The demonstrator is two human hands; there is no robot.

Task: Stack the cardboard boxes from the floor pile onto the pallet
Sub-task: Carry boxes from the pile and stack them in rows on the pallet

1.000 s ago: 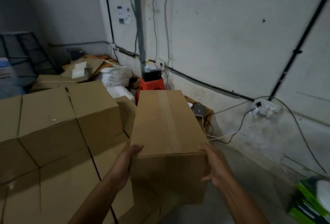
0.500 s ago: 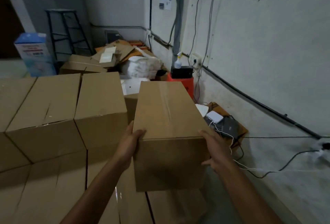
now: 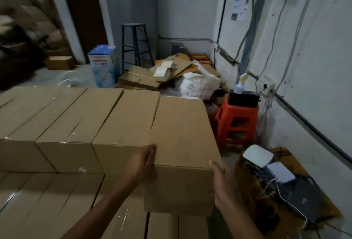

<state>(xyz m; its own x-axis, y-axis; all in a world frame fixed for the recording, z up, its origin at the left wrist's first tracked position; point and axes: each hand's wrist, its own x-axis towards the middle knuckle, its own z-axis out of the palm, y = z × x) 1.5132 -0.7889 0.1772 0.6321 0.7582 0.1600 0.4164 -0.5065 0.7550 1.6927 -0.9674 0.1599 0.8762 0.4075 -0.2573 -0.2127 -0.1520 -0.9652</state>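
With left hand (image 3: pixel 140 164) and right hand (image 3: pixel 221 181) curled round near corners of box (image 3: pixel 182 139), at 12 o'clock beside row (image 3: pixel 85 116) at 10 o'clock, push forward until flush. Appears not yet seated. Slip left fingers out before closing gap.

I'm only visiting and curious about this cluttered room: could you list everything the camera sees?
held box: one, brown, between both hands
stacked boxes: many, brown, two layers at left
red stool: one, red, by the right wall
black device: one, black, on the red stool
spray bottle: one, whitish, atop the black device
tall stool: one, black, at the back
printed carton: one, blue-white, beside the tall stool
flattened cardboard: a pile, brown, back corner
white sacks: few, white, beside that pile
open carton: one, brown, floor at right, holding white devices
left hand: one, holds the held box's left side
right hand: one, holds its right side
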